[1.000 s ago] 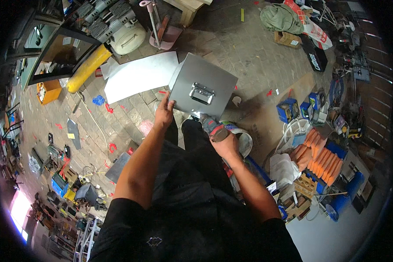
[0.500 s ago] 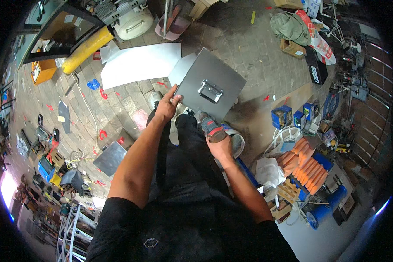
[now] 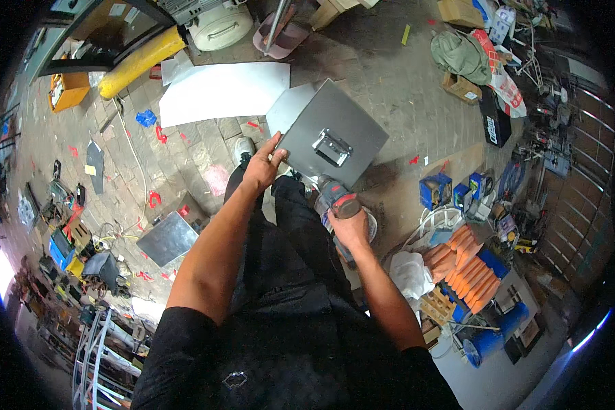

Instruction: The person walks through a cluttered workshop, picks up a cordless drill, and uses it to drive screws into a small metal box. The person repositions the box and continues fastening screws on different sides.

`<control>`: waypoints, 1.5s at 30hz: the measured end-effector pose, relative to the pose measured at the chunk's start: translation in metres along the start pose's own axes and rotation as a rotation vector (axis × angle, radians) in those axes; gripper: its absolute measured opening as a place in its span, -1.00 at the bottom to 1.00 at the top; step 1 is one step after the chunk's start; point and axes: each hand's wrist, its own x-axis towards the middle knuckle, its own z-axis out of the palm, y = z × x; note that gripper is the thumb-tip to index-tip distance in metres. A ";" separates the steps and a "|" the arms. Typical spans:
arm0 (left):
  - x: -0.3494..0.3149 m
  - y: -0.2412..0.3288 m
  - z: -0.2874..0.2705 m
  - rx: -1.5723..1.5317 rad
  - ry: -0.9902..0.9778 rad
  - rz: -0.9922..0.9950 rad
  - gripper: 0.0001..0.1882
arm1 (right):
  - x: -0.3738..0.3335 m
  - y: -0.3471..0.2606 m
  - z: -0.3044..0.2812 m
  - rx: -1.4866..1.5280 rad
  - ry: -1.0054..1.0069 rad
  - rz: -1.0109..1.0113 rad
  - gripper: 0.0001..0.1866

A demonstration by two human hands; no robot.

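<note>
A grey sheet-metal box (image 3: 355, 123) stands tilted in front of my legs, with a shiny metal handle (image 3: 333, 147) on the face toward me. My left hand (image 3: 262, 166) grips the box's left edge, thumb on the face and fingers along the side. In my right hand (image 3: 350, 227) is a cordless drill (image 3: 338, 196), grey and black with red marks. Its nose points at the lower corner of the box, below the handle; whether the tip touches the metal cannot be made out. What supports the box underneath is hidden.
A white sheet (image 3: 225, 92) lies on the paved floor beyond the box, near a yellow cylinder (image 3: 142, 72). Left of my legs is a flat metal panel (image 3: 167, 239). To the right are blue boxes (image 3: 435, 190) and stacked orange pieces (image 3: 473, 266). Red scraps dot the floor.
The view has shifted slightly. My left hand keeps its hold on the box edge, and the drill stays at the box's lower corner, turned a little in my right hand.
</note>
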 end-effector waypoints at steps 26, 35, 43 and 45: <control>-0.010 0.027 0.002 0.177 0.068 -0.011 -0.38 | 0.022 0.014 -0.002 -0.104 -0.040 -0.095 -0.48; -0.009 0.026 0.001 0.196 0.058 -0.003 -0.37 | 0.024 0.016 0.000 -0.118 -0.047 -0.050 -0.41; -0.009 0.022 0.001 0.201 0.058 -0.053 -0.37 | 0.022 0.008 -0.003 -0.134 -0.063 -0.052 -0.40; -0.009 0.022 0.000 0.200 0.058 -0.047 -0.37 | 0.020 0.006 -0.004 -0.141 -0.082 -0.020 -0.43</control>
